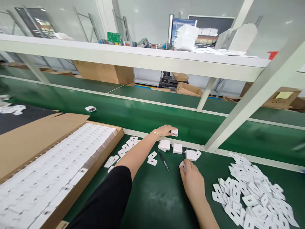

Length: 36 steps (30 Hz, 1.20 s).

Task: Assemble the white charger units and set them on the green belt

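Note:
My left hand (165, 130) reaches forward to the edge of the green conveyor belt (133, 114) and is closed on a small white charger block (174, 132). My right hand (192, 178) rests on the green work table, fingers curled over a small white piece (182, 165). Between the hands lie three white charger blocks (177, 148) and a black pen (164, 160). Flat white cardboard inserts (152, 158) lie by my left forearm.
An open cardboard box (57, 171) full of white packed units sits at the left. A big heap of white inserts (252, 194) lies at the right. Another white block (90, 108) sits on the belt. A slanted white frame post (252, 98) rises at the right.

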Tool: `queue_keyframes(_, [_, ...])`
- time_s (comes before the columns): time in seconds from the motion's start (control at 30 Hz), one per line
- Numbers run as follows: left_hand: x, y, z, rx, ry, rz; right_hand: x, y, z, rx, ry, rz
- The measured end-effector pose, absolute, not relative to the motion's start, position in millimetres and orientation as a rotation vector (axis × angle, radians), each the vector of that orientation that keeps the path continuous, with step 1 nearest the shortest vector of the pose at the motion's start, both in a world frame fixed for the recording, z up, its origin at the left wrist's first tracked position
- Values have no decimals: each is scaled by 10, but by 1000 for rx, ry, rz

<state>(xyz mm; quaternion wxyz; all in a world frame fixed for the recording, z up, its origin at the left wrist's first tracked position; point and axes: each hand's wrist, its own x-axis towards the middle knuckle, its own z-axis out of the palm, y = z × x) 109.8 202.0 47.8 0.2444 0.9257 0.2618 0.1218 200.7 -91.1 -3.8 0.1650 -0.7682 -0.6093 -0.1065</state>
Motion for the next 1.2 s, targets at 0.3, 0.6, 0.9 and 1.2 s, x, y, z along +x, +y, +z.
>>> queue_keyframes(0.3, [1165,1782,481,2271,552,440,1962,-912,86,-1880,-1462,-19])
queue_keyframes(0.6, [353,576,564,1651,441,760,1734,-1047,321,-1499,-1315,-142])
queue_keyframes(0.9, [182,-153,153,1437,599,864,1556,-1035,291,-1428,-1551,84])
queue_keyframes(1.2, [123,-197,143,1631,572,860,1621,-1024,235,-1472,-1583,218])
